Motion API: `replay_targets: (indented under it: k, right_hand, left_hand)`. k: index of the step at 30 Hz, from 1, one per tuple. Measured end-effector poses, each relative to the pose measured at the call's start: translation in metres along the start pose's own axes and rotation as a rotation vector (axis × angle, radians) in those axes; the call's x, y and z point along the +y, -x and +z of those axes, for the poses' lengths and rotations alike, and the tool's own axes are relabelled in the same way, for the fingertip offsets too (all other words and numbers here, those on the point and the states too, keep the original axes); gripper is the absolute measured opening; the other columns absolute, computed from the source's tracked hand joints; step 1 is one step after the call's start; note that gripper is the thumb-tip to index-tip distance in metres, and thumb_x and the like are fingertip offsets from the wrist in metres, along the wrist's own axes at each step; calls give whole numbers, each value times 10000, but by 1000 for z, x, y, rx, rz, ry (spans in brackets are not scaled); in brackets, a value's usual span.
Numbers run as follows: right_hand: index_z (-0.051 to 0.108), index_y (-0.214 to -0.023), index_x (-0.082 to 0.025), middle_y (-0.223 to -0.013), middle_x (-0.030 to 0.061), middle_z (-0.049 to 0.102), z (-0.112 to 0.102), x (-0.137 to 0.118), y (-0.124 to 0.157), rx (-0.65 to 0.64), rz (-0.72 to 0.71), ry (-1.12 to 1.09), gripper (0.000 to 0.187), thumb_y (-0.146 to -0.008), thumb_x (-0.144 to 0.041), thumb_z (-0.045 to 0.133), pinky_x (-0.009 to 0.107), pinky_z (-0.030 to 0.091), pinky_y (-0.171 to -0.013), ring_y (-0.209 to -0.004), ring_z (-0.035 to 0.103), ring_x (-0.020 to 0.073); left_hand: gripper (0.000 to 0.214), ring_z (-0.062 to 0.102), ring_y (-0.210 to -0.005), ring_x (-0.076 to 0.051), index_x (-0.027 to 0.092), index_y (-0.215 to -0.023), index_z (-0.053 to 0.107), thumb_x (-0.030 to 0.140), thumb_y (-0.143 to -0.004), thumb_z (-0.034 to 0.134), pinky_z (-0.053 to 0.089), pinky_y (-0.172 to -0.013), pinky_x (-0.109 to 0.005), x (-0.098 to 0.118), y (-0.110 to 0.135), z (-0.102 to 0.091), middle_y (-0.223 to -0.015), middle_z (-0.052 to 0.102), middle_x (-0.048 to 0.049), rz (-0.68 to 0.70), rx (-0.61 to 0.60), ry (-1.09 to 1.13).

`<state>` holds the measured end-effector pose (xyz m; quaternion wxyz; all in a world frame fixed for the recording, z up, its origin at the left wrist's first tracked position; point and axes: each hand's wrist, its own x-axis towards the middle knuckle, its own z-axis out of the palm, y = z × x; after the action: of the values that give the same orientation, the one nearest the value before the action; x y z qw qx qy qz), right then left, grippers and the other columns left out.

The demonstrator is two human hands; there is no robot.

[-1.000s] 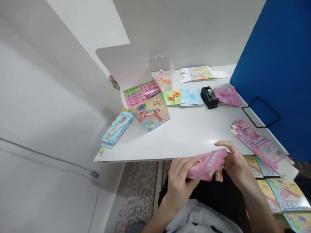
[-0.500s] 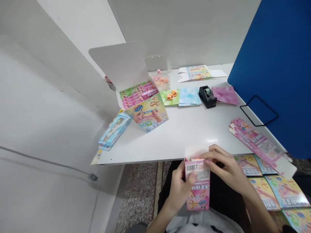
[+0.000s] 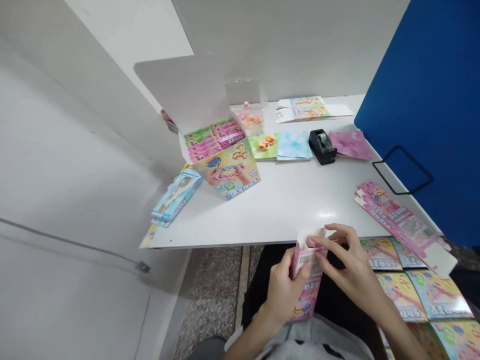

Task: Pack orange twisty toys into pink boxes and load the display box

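**Pink carton (image 3: pixel 306 296) held upright over the lap**

The left hand (image 3: pixel 282 295) wraps the carton's lower middle, fingers clamped on its side; the right hand (image 3: pixel 348 262) sits close by at the open top end, fingers spread against the white flap (image 3: pixel 311 239), though whether they grip it I cannot tell; the carton tilts slightly, barcode panel up, just below the front edge of the white table (image 3: pixel 285 215).

To the right, flat pink cartons (image 3: pixel 397 216) lie fanned on the table; printed sheets (image 3: pixel 420 295) lie below them at lower right; farther up sit a tape dispenser (image 3: pixel 321 146), pink paper (image 3: pixel 350 145), blue paper (image 3: pixel 294 146) and a green card (image 3: pixel 263 147); a clear tub (image 3: pixel 247 117) stands behind them; at upper centre, an open display box (image 3: pixel 219 165) holds rows of packets (image 3: pixel 213 140); blue boxes (image 3: pixel 177 196) lie beside it, left; a blue panel (image 3: pixel 420 100) rises at upper right.
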<state>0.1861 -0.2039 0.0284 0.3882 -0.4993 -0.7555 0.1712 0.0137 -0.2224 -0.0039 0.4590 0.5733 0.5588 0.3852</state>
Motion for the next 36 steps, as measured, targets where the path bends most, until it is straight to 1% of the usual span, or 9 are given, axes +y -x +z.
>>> replay_targets:
  k: [4,8,11,13,18,21,26,31,36]
  right_hand:
    - [629,-1258,-364,-1206,87,536,1,-3,-1,-64,-96,-26,396,-909,-187,571,403,497,-853,-1038,532,241]
    - [629,-1265,-363,-1112,83,535,-2,-2,-1,-149,-60,-97,376,-929,-213,549,409,483,-873,-1066,508,244]
    - [729,-1097,-342,-1131,85,493,-2,7,-1,-114,72,-144,242,-928,-303,560,427,442,-945,-1121,476,257]
    - [750,-1018,-313,-1111,78,490,-1,15,-2,-38,217,-271,240,-940,-374,532,405,427,-967,-1126,479,247]
    - [626,-1177,-310,-1028,34,574,6,28,-3,-18,664,-873,327,-892,-467,596,304,485,-798,-892,582,171]
    - [615,-1160,-293,-951,22,618,10,28,-2,-97,785,-1116,373,-841,-481,661,299,490,-747,-805,605,161]
    - [653,-1080,-238,-853,8,624,8,28,0,-144,778,-1043,365,-801,-465,713,244,459,-627,-697,568,129]
    - [663,-1064,-199,-770,-1,622,2,29,4,-317,774,-965,378,-792,-456,721,210,432,-530,-633,539,115]
    - [707,-1109,-208,-967,52,692,-4,34,9,-378,739,-858,380,-799,-427,718,298,521,-734,-846,631,181]
  left_hand:
    - [258,642,-693,-146,195,-1050,636,376,-892,539,490,-663,-232,-3,1,2,-844,716,-19,38,-9,2]
    - [334,669,-781,-170,192,-1125,592,435,-901,539,519,-715,-259,-7,5,10,-919,722,-45,-34,-28,147]
    - [629,692,-834,-186,224,-1411,307,475,-893,560,548,-745,-302,-10,7,16,-1007,721,-68,-110,-45,372]
    - [739,701,-861,-194,228,-1449,190,496,-880,578,557,-763,-323,-11,5,17,-1037,715,-85,-98,-36,436]
    - [530,693,-968,-206,215,-1305,417,491,-881,576,547,-863,-345,-16,-3,12,-1071,711,-93,48,-59,345]
    - [458,694,-935,-189,215,-1262,455,462,-893,565,549,-839,-318,-19,-4,11,-1046,720,-76,57,-58,319]
    - [389,686,-874,-168,217,-1192,497,428,-878,589,549,-797,-289,-19,-3,11,-1014,717,-58,47,-74,336]
    - [356,640,-714,-127,205,-1130,568,424,-852,607,522,-665,-224,-23,0,7,-870,701,-8,26,-132,181]
    - [290,611,-681,-116,203,-1065,628,407,-861,591,503,-637,-207,-28,6,10,-835,695,3,6,-149,66]
